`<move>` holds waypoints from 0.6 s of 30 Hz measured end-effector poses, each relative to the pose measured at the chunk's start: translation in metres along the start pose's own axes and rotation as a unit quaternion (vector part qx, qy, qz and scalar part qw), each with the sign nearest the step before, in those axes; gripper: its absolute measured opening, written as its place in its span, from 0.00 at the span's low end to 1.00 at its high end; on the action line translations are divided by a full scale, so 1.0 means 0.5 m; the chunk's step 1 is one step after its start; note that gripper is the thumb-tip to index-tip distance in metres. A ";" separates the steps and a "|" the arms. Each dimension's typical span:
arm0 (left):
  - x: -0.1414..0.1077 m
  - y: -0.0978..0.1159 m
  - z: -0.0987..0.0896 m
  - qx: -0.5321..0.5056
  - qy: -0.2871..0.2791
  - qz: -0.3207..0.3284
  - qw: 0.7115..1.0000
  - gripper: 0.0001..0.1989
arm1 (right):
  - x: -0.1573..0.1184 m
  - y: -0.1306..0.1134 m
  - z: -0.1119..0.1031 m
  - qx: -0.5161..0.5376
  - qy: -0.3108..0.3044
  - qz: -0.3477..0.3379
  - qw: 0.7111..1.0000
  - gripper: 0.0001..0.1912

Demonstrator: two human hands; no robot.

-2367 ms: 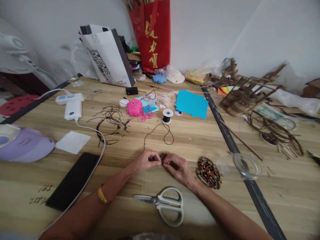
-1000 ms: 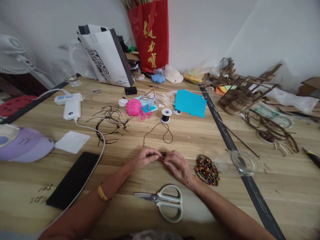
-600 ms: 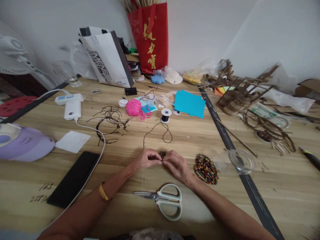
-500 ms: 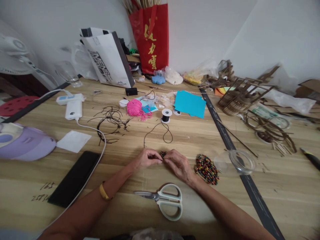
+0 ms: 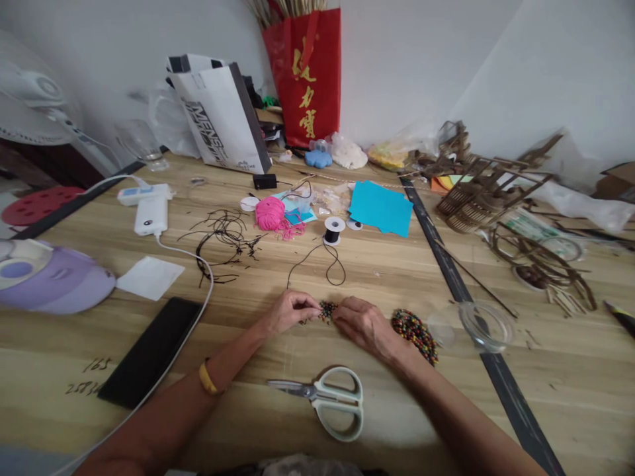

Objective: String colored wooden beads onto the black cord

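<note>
My left hand (image 5: 294, 311) is closed in a pinch on a thin black cord (image 5: 303, 259), which runs behind the fingers and loops back to a white spool (image 5: 334, 231). Small multicoloured beads (image 5: 328, 310) lie loose on the table between my two hands. At their right side, my right hand (image 5: 362, 320) has its fingers bent together; whatever they hold is hidden. Strung multicoloured beads (image 5: 415, 336) lie coiled just beyond my right wrist. Scissors (image 5: 327, 398) with pale handles rest between my forearms, blades pointing left.
Left of my hands are a black flat case (image 5: 151, 350), a white cable (image 5: 212, 281) and cut black cords (image 5: 223, 238). Pink yarn (image 5: 270, 214) and blue paper (image 5: 381, 208) lie behind. A clear round container (image 5: 485, 327) and a wooden model (image 5: 471, 198) stand on the right.
My right hand has moved right, away from my left fingertips, and more of the loose beads shows between the hands. My left hand stays nearly in place. The view has shifted slightly.
</note>
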State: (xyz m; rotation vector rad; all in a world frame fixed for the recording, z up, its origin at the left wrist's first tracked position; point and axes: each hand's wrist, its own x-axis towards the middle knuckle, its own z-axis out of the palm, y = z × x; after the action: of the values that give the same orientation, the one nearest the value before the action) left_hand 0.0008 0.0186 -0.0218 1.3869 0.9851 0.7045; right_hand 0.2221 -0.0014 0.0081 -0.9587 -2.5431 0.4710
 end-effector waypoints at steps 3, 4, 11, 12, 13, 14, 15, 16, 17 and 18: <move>0.000 0.002 0.004 0.010 -0.009 0.000 1.000 0.11 | 0.000 -0.002 0.006 -0.055 -0.013 -0.018 0.998 0.10; 0.000 0.004 0.005 0.010 -0.010 -0.001 1.000 0.11 | 0.000 -0.003 0.008 -0.067 -0.015 -0.021 0.997 0.10; 0.000 0.009 0.011 0.010 -0.006 -0.003 1.000 0.10 | 0.003 -0.010 0.011 -0.099 -0.028 -0.013 0.995 0.08; 0.000 0.009 0.011 0.010 -0.005 -0.004 1.000 0.10 | 0.003 -0.011 0.011 -0.100 -0.029 -0.011 0.995 0.08; 0.000 0.009 0.012 0.011 -0.004 -0.005 1.000 0.11 | 0.003 -0.012 0.011 -0.100 -0.032 -0.009 0.994 0.08; 0.000 0.010 0.011 0.013 -0.003 -0.008 1.000 0.11 | 0.003 -0.012 0.011 -0.101 -0.034 -0.007 0.994 0.08; -0.001 0.011 0.011 0.015 -0.003 -0.010 1.000 0.11 | 0.003 -0.013 0.012 -0.103 -0.035 -0.004 0.994 0.08; -0.001 0.013 0.011 0.018 -0.003 -0.010 1.000 0.11 | 0.002 -0.013 0.012 -0.105 -0.035 -0.001 0.994 0.08; -0.001 0.015 0.011 0.022 -0.004 -0.010 1.000 0.11 | 0.002 -0.013 0.013 -0.108 -0.033 0.001 0.994 0.08; -0.002 0.016 0.011 0.026 -0.005 -0.010 1.000 0.11 | 0.001 -0.013 0.014 -0.109 -0.031 0.003 0.994 0.08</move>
State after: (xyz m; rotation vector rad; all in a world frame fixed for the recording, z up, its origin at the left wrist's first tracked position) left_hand 0.0063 0.0160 -0.0141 1.4223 1.0137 0.6617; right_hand 0.2150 -0.0068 0.0049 -1.0425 -2.6893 0.2298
